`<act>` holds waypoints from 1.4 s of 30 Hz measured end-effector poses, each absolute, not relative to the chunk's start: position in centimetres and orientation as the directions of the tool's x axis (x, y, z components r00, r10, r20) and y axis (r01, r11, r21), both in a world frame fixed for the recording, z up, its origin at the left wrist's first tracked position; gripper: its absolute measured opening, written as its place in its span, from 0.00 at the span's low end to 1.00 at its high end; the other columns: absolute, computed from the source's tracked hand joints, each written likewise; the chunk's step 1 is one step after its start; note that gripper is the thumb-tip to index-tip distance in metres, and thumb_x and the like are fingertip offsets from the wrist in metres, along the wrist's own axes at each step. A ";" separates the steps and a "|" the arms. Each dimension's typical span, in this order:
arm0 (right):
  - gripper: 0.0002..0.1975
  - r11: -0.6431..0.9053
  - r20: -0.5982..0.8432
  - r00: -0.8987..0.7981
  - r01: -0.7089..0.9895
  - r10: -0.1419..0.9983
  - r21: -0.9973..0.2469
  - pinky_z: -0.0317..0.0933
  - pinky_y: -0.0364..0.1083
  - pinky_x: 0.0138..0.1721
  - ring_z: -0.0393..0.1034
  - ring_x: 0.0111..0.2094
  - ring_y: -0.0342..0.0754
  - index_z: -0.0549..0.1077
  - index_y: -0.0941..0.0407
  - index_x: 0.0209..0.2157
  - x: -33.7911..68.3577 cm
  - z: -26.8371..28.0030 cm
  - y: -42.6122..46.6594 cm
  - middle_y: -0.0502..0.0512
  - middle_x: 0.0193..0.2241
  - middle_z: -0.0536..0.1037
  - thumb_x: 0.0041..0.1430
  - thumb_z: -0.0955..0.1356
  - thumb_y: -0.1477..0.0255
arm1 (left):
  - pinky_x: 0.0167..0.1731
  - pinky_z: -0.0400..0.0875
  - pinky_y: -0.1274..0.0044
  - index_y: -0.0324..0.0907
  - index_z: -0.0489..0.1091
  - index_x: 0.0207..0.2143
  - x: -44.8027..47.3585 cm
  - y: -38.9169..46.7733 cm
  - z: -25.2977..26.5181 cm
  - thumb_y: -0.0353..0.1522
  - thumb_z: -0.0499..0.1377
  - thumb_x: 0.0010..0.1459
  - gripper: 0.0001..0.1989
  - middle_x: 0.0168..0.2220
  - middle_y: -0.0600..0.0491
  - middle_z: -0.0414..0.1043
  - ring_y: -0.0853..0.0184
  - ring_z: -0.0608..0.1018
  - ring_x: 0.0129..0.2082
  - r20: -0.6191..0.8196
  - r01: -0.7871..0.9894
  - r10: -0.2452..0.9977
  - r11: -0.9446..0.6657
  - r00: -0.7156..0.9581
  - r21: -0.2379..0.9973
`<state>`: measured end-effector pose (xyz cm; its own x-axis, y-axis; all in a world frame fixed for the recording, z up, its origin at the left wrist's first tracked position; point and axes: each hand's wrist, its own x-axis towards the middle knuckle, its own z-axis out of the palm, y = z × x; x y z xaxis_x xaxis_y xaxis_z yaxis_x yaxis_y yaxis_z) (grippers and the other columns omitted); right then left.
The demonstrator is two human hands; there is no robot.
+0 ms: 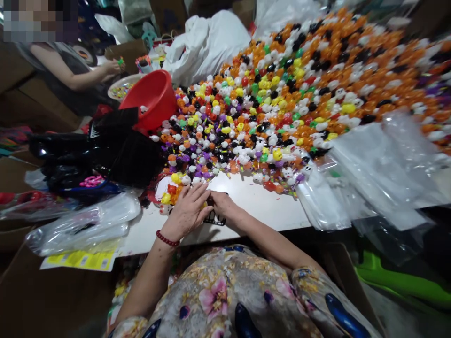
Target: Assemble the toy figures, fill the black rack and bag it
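Note:
At the near edge of the white table (246, 197), my left hand (188, 211) lies with fingers stretched out over a small group of toy figures. Yellow and orange figures (176, 193) show beside and beyond its fingers. My right hand (223, 205) meets it from the right, its fingers curled in and partly hidden. A black openwork piece (215, 218) shows just below the two hands; its full shape is covered. What lies between my right fingers is hidden.
A large heap of small plastic figures (268, 108) spreads across the back. A red basin (151, 101) and black bags (105, 145) stand left; clear plastic bags (380, 164) lie right, others (91, 218) left. Another person's hand (112, 68) holds something small at the far left.

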<state>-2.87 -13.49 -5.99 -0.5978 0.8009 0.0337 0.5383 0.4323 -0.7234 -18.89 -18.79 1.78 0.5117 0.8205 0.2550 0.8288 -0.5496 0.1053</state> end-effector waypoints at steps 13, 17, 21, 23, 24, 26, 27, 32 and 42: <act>0.08 0.219 0.367 -0.053 0.877 0.929 -0.427 0.63 0.51 0.46 0.67 0.41 0.54 0.72 0.56 0.36 11.3 -4.1 -10.0 0.61 0.37 0.73 0.63 0.61 0.75 | 0.60 0.62 0.58 0.42 0.67 0.56 -19.2 -18.6 0.7 0.42 0.49 0.66 0.21 0.59 0.42 0.69 0.55 0.70 0.60 0.366 0.795 0.784 -0.585 0.502 0.161; 0.09 0.056 0.421 0.146 0.901 0.895 -0.431 0.63 0.53 0.45 0.66 0.41 0.55 0.71 0.57 0.39 14.2 -3.9 -9.6 0.63 0.38 0.71 0.63 0.61 0.72 | 0.61 0.61 0.58 0.44 0.67 0.56 -19.4 -18.5 0.4 0.42 0.49 0.66 0.21 0.59 0.43 0.69 0.56 0.70 0.60 0.380 0.780 0.775 -0.598 0.505 0.184; 0.07 -0.062 0.387 0.237 0.908 0.891 -0.414 0.62 0.55 0.45 0.64 0.42 0.57 0.71 0.58 0.37 15.6 -3.9 -8.3 0.65 0.39 0.70 0.60 0.63 0.72 | 0.60 0.62 0.57 0.42 0.67 0.56 -19.4 -18.5 0.5 0.43 0.49 0.66 0.22 0.58 0.41 0.69 0.55 0.70 0.59 0.382 0.776 0.766 -0.608 0.518 0.167; 0.06 -0.073 0.365 0.225 0.920 0.903 -0.386 0.61 0.57 0.47 0.63 0.43 0.59 0.71 0.58 0.35 15.5 -3.7 -7.8 0.66 0.39 0.70 0.59 0.63 0.74 | 0.60 0.62 0.57 0.42 0.67 0.56 -19.4 -18.5 0.6 0.43 0.48 0.67 0.22 0.58 0.41 0.69 0.55 0.70 0.60 0.374 0.780 0.769 -0.604 0.519 0.161; 0.07 -0.071 0.365 0.220 0.922 0.905 -0.380 0.60 0.58 0.48 0.63 0.45 0.59 0.72 0.59 0.36 15.3 -3.5 -7.8 0.66 0.39 0.70 0.59 0.62 0.75 | 0.60 0.62 0.58 0.41 0.67 0.56 -19.3 -18.5 0.7 0.42 0.48 0.67 0.22 0.58 0.41 0.69 0.55 0.70 0.60 0.365 0.784 0.774 -0.600 0.517 0.162; 0.11 -0.020 0.377 0.181 0.919 0.909 -0.393 0.60 0.59 0.50 0.63 0.46 0.59 0.72 0.61 0.40 14.4 -2.9 -8.2 0.67 0.40 0.70 0.60 0.61 0.76 | 0.61 0.61 0.58 0.40 0.67 0.56 -19.3 -18.6 0.9 0.42 0.48 0.67 0.22 0.59 0.40 0.68 0.56 0.69 0.61 0.334 0.791 0.791 -0.587 0.513 0.173; 0.12 0.045 0.387 0.130 0.910 0.913 -0.412 0.61 0.58 0.50 0.64 0.46 0.58 0.71 0.61 0.43 13.7 -2.6 -8.6 0.67 0.41 0.70 0.61 0.60 0.77 | 0.61 0.61 0.58 0.39 0.66 0.57 -19.3 -18.6 1.0 0.41 0.47 0.67 0.22 0.59 0.40 0.68 0.56 0.68 0.61 0.313 0.795 0.801 -0.578 0.510 0.185; 0.16 0.445 0.383 -0.260 0.708 0.886 -0.548 0.66 0.50 0.46 0.68 0.42 0.51 0.74 0.55 0.47 8.3 -1.2 -11.4 0.60 0.43 0.72 0.63 0.60 0.77 | 0.63 0.58 0.58 0.40 0.62 0.61 -19.6 -18.5 1.4 0.38 0.43 0.69 0.23 0.62 0.42 0.65 0.59 0.66 0.63 0.209 0.796 0.845 -0.534 0.493 0.283; 0.11 0.383 0.104 -0.453 0.584 0.885 -0.716 0.63 0.46 0.41 0.71 0.38 0.49 0.68 0.56 0.45 -1.1 -0.8 -10.7 0.56 0.37 0.77 0.59 0.65 0.78 | 0.64 0.58 0.57 0.43 0.58 0.63 -19.9 -18.4 1.3 0.37 0.43 0.69 0.23 0.61 0.43 0.66 0.60 0.67 0.62 0.217 0.774 0.833 -0.553 0.509 0.307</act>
<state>-1.09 -10.71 -0.77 -0.4533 0.8853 0.1040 0.5836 0.3829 -0.7161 -19.85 -18.38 1.33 0.5092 0.8329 0.2168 0.7743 -0.5533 0.3070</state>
